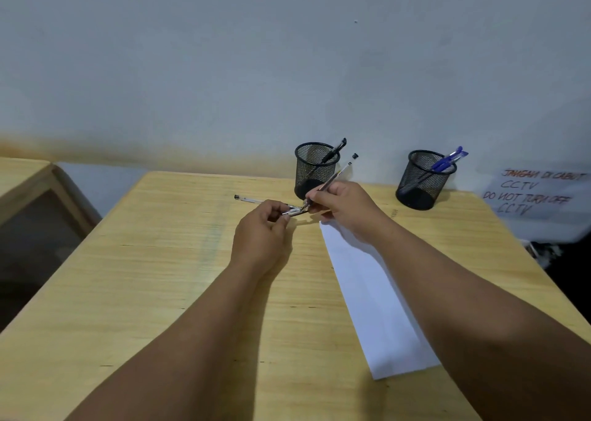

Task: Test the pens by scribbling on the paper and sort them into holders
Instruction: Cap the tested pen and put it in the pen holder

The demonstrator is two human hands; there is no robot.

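My right hand [342, 207] grips a clear pen with black ends [340, 171], its top slanting up and to the right. My left hand [260, 228] pinches a second clear pen [248, 199] whose black end sticks out to the left. The two pens' near ends meet between my hands. A white sheet of paper [367, 292] lies under my right forearm. At the back stand two black mesh holders. The left holder [315, 171] has one black pen [335, 150] in it, and the right holder [422, 180] has blue pens [447, 161].
Everything sits on a light wooden table [160, 276] pushed against a pale wall. A handwritten CCTV notice [534, 193] hangs at the right, with a dark gap below it. Another wooden desk [28, 180] stands to the left across a gap.
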